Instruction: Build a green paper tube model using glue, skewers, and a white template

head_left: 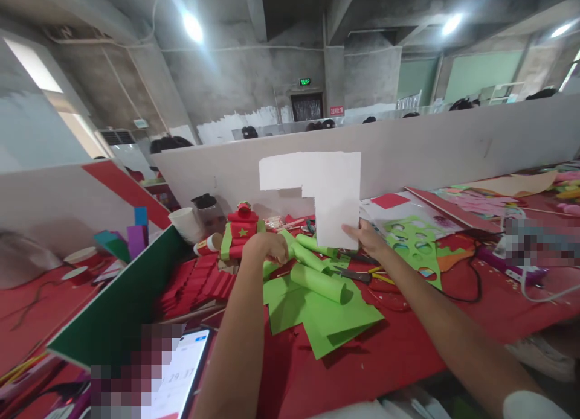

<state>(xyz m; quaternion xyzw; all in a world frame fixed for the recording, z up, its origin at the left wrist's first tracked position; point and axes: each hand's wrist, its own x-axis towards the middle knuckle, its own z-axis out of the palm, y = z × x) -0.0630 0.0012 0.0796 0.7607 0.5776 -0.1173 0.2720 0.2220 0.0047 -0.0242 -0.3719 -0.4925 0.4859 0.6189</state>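
My right hand [369, 239] is closed on the lower right edge of a white L-shaped piece of card [338, 195], holding it upright above the table. Curled fingers show on my left hand [268, 248], which is over the left end of the green paper pile; what they grip, if anything, is hidden. Beneath and between the hands lie a rolled green paper [319, 283] and several flat green sheets [335, 328]. A craft knife [353, 275] rests beside the roll. Just left of my left hand stands a red and green paper figure with a star [243, 232].
Folded red paper strips [199, 283] lie left, beside a green board [113, 304]. A lit phone [179, 374] is at the near left. Green paper with cut-out holes [412, 247] and a black cable [475, 286] lie right. A white partition [408, 147] runs behind.
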